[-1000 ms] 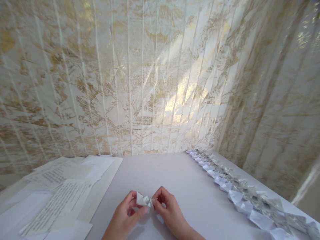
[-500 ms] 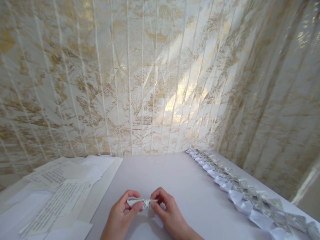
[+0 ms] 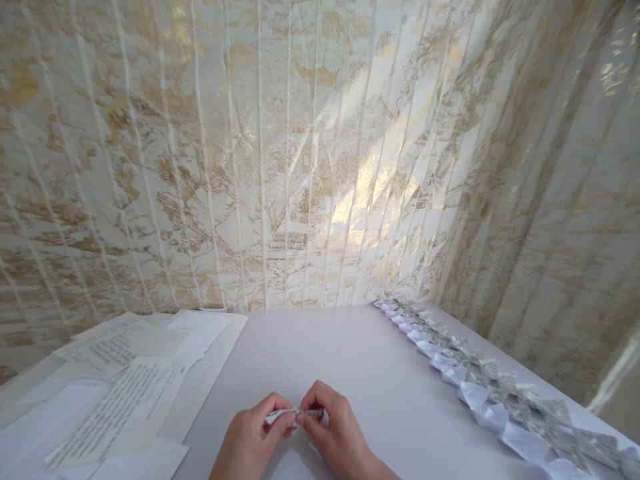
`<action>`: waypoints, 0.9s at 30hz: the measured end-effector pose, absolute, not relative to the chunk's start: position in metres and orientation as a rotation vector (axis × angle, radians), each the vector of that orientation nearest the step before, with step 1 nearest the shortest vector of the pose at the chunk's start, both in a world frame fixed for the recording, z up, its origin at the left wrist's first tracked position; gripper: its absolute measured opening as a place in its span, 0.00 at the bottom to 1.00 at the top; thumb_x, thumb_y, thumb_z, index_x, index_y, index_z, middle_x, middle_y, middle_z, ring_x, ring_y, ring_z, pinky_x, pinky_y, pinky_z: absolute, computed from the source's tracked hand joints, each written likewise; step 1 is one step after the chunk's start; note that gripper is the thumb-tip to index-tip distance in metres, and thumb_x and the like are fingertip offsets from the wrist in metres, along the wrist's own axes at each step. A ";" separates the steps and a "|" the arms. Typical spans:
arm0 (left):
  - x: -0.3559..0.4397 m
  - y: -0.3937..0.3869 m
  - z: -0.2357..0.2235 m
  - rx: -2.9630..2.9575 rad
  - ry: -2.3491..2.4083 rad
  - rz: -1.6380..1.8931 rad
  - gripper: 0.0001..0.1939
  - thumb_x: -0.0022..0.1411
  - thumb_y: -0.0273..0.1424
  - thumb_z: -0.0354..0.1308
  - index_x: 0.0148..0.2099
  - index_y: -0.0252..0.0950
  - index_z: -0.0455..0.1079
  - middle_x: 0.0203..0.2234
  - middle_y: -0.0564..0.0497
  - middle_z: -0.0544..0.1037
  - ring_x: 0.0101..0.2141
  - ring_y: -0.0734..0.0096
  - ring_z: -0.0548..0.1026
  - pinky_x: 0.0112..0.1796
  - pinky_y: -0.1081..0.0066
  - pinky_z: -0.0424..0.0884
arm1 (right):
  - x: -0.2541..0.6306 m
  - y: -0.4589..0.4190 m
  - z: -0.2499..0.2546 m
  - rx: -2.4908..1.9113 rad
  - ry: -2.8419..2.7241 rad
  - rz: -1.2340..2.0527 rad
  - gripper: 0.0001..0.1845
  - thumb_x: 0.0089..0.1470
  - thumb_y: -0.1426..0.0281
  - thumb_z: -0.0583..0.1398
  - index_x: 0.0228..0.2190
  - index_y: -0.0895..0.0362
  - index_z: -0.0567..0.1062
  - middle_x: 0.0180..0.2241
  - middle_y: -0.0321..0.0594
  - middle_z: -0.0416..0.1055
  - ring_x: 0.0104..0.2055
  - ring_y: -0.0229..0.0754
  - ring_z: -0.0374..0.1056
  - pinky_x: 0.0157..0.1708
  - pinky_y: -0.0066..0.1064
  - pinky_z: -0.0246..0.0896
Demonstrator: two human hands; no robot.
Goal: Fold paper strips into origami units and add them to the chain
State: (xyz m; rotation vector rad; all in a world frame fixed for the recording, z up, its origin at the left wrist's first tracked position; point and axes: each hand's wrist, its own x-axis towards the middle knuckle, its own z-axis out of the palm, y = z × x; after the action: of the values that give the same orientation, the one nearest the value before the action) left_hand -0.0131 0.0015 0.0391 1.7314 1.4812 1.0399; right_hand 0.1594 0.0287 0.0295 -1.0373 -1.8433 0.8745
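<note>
A small folded paper piece [image 3: 295, 415], white with printed text, is pinched between both of my hands just above the white table [image 3: 350, 347]. My left hand [image 3: 253, 437] grips its left end with thumb and curled fingers. My right hand [image 3: 330, 427] grips the right end, fingers curled over it. The two hands touch at the fingertips near the table's front edge. Most of the paper is hidden by my fingers.
Loose printed sheets [image 3: 120, 387] lie spread over the table's left side. A long row of several folded paper pieces [image 3: 490, 393] runs along the right edge. A cream and gold curtain [image 3: 310, 153] hangs close behind the table.
The folded paper stood up between my fingers, then was flattened and pressed smaller. Both hands drew closer together and slightly nearer to me.
</note>
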 end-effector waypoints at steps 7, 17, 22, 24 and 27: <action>-0.014 0.000 0.037 1.810 1.421 1.082 0.14 0.62 0.43 0.52 0.30 0.41 0.69 0.21 0.57 0.76 0.25 0.69 0.75 0.29 0.77 0.66 | 0.161 0.027 0.032 -0.908 -1.917 1.084 0.04 0.56 0.68 0.58 0.31 0.55 0.69 0.22 0.30 0.67 0.22 0.34 0.57 0.23 0.24 0.49; -0.018 0.005 0.038 1.755 1.309 0.991 0.14 0.63 0.43 0.53 0.32 0.39 0.70 0.23 0.55 0.79 0.29 0.66 0.77 0.33 0.74 0.66 | 0.164 0.034 0.030 -1.010 -1.770 1.114 0.06 0.54 0.67 0.59 0.28 0.55 0.68 0.16 0.27 0.60 0.19 0.34 0.53 0.21 0.24 0.46; -0.016 0.006 0.037 1.544 1.146 1.054 0.18 0.59 0.49 0.56 0.32 0.38 0.71 0.24 0.52 0.81 0.29 0.65 0.77 0.34 0.72 0.68 | 0.163 0.038 0.027 -0.782 -1.492 1.435 0.20 0.48 0.56 0.65 0.35 0.54 0.65 0.18 0.26 0.63 0.19 0.33 0.54 0.21 0.24 0.48; -0.013 0.005 0.037 1.494 1.075 1.073 0.19 0.59 0.49 0.57 0.31 0.38 0.71 0.23 0.53 0.80 0.28 0.66 0.76 0.33 0.73 0.68 | 0.161 0.037 0.027 -0.720 -1.478 1.519 0.22 0.46 0.55 0.67 0.33 0.55 0.66 0.19 0.27 0.65 0.19 0.32 0.55 0.22 0.24 0.49; -0.009 0.003 0.036 1.458 0.994 1.079 0.18 0.58 0.48 0.58 0.30 0.37 0.70 0.22 0.53 0.80 0.27 0.68 0.75 0.33 0.73 0.68 | 0.158 0.034 0.027 -0.666 -1.459 1.583 0.21 0.47 0.55 0.67 0.29 0.56 0.66 0.18 0.29 0.66 0.19 0.31 0.56 0.23 0.24 0.50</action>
State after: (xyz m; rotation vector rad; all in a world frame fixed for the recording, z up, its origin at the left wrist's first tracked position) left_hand -0.0090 0.0026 0.0363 1.4582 0.9944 1.0792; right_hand 0.1584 0.0337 0.0268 -0.6663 -1.4593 1.5827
